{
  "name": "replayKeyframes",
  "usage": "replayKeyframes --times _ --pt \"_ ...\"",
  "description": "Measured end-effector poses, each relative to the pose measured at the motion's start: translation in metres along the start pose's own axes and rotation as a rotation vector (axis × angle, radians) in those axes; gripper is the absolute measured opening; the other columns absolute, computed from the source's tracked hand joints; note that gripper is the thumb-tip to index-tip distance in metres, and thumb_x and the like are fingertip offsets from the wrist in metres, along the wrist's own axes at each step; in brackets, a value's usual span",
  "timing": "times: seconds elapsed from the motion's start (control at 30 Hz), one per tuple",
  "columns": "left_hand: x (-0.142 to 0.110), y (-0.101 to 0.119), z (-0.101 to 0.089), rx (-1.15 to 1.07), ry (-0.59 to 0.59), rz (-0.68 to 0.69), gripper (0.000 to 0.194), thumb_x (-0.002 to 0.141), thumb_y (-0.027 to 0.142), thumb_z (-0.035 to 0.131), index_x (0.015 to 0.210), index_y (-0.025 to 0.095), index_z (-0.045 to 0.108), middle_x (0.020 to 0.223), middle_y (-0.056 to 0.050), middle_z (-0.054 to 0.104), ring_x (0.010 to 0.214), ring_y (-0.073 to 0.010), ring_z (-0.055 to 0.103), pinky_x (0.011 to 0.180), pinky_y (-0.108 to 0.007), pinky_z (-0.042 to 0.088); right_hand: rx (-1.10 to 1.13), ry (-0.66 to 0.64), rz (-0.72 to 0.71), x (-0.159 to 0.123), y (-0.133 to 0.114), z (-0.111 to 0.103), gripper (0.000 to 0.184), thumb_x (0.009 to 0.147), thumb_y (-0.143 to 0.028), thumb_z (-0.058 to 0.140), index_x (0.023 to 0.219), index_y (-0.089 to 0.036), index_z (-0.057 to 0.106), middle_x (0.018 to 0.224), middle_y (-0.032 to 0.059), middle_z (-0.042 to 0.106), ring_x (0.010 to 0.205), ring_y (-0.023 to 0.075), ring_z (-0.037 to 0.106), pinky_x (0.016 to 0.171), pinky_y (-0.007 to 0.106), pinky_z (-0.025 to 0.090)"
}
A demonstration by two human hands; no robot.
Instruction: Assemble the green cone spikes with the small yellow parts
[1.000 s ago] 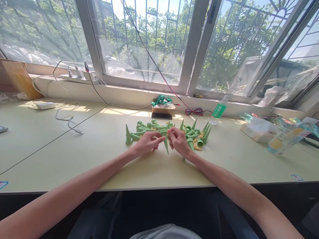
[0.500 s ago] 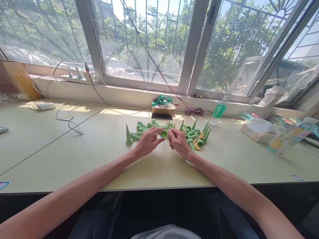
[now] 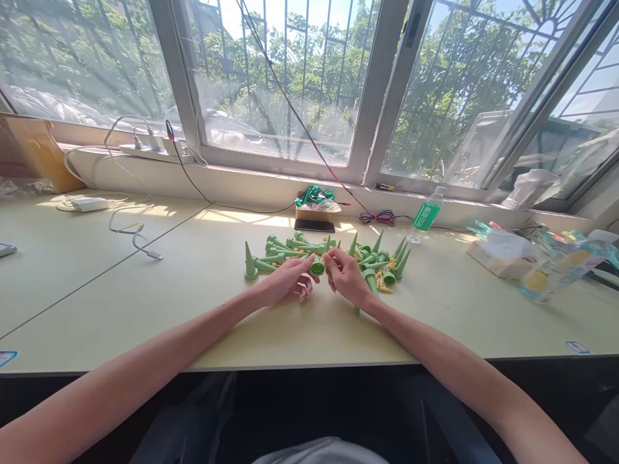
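My left hand point(image 3: 286, 279) pinches a green cone-shaped plastic spike point(image 3: 317, 267) by its round open end, which faces me. My right hand point(image 3: 347, 275) is closed at the same spike from the right, fingertips at its rim; a green tip pokes out below that wrist. Both hands hover just above the pale table point(image 3: 193, 303). Behind them lies a pile of green spikes point(image 3: 290, 248) on the left and another pile of green spikes with small yellow pieces point(image 3: 384, 267) on the right. One spike stands upright point(image 3: 249, 263) at the left.
A black phone point(image 3: 314, 225) and a small box with green stuff lie behind the piles. A water bottle point(image 3: 425, 216) stands at the right rear. Tissue box and packets point(image 3: 507, 251) sit at far right. Chargers and cables point(image 3: 126, 225) trail at the left.
One second ago the spike hung point-down between my hands. It has been turned so its open round end faces me, and the hands have lowered slightly.
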State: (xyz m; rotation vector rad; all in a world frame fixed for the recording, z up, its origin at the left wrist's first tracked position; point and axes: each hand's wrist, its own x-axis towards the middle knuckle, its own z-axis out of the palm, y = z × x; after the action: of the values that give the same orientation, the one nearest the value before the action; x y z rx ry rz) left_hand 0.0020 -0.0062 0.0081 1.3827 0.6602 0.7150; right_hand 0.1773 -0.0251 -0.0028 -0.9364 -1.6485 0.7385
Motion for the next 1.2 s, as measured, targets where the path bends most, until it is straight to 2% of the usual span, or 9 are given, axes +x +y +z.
replayKeyframes --times 0.2,0.33,0.4,0.5,0.67,0.77,0.9,1.07,1.2 --pt "-0.004 0.003 -0.002 0.276 0.046 0.110 0.043 0.083 0.057 0.063 0.083 0.014 0.057 0.057 0.002 0.054 0.048 -0.0103 0.054 0.045 -0.021 0.048 0.000 -0.033 0.030 0.000 -0.004 -0.001 0.032 0.095 -0.045 0.047 0.073 -0.022 0.044 0.043 -0.0092 0.041 0.031 0.0077 0.039 0.036 0.021 0.031" --pt "-0.006 0.002 -0.001 0.532 0.150 0.300 0.037 0.082 0.051 0.066 0.089 0.014 0.064 0.071 0.000 0.058 0.048 -0.0081 0.053 0.042 -0.019 0.046 0.004 -0.060 0.077 0.000 -0.004 -0.001 0.029 0.094 -0.042 0.048 0.073 -0.022 0.046 0.040 -0.0098 0.041 0.029 0.0080 0.038 0.035 0.021 0.031" --pt "-0.005 0.001 0.000 0.617 0.211 0.384 0.035 0.082 0.049 0.066 0.086 0.014 0.067 0.080 -0.002 0.058 0.049 -0.0064 0.052 0.041 -0.018 0.045 0.025 -0.075 0.095 0.000 -0.003 -0.001 0.028 0.094 -0.042 0.049 0.075 -0.022 0.046 0.040 -0.0101 0.042 0.029 0.0081 0.038 0.034 0.021 0.031" --pt "-0.004 -0.001 0.001 0.704 0.270 0.479 0.032 0.084 0.046 0.065 0.080 0.014 0.069 0.082 -0.003 0.055 0.052 -0.0059 0.051 0.045 -0.019 0.047 0.075 -0.088 0.112 0.001 -0.002 -0.002 0.026 0.094 -0.041 0.049 0.076 -0.022 0.046 0.041 -0.0103 0.044 0.028 0.0077 0.037 0.032 0.020 0.030" --pt "0.000 -0.007 -0.003 0.811 0.314 0.601 0.021 0.087 0.037 0.063 0.093 0.018 0.072 0.087 -0.003 0.057 0.056 -0.0067 0.050 0.049 -0.019 0.048 0.175 -0.103 0.185 0.001 -0.001 -0.001 0.026 0.092 -0.040 0.050 0.073 -0.022 0.045 0.041 -0.0100 0.045 0.028 0.0074 0.039 0.030 0.019 0.027" --pt "0.000 -0.008 -0.004 0.878 0.312 0.670 0.017 0.087 0.032 0.063 0.094 0.020 0.072 0.091 -0.004 0.061 0.058 -0.0068 0.051 0.051 -0.019 0.048 0.243 -0.104 0.247 0.002 0.000 0.000 0.025 0.090 -0.039 0.051 0.073 -0.022 0.044 0.040 -0.0107 0.044 0.027 0.0075 0.038 0.028 0.019 0.027" --pt "-0.001 -0.005 -0.002 0.880 0.301 0.655 0.015 0.087 0.030 0.064 0.091 0.018 0.072 0.090 -0.004 0.064 0.056 -0.0069 0.052 0.050 -0.019 0.047 0.264 -0.110 0.272 0.003 0.003 0.000 0.026 0.089 -0.039 0.052 0.072 -0.022 0.044 0.040 -0.0110 0.043 0.027 0.0070 0.037 0.027 0.018 0.027" --pt "-0.002 -0.003 0.001 0.776 0.297 0.518 0.023 0.086 0.038 0.065 0.086 0.016 0.071 0.081 -0.003 0.061 0.047 -0.0056 0.052 0.045 -0.019 0.046 0.189 -0.122 0.227 0.002 0.003 -0.001 0.026 0.090 -0.040 0.050 0.072 -0.022 0.046 0.041 -0.0097 0.044 0.027 0.0074 0.038 0.028 0.019 0.027" --pt "-0.003 -0.004 -0.001 0.667 0.283 0.420 0.029 0.082 0.044 0.068 0.087 0.015 0.071 0.079 -0.003 0.062 0.047 -0.0077 0.056 0.039 -0.019 0.045 0.117 -0.114 0.178 0.001 0.000 -0.002 0.028 0.092 -0.039 0.050 0.071 -0.021 0.046 0.040 -0.0087 0.045 0.028 0.0076 0.038 0.031 0.020 0.028"
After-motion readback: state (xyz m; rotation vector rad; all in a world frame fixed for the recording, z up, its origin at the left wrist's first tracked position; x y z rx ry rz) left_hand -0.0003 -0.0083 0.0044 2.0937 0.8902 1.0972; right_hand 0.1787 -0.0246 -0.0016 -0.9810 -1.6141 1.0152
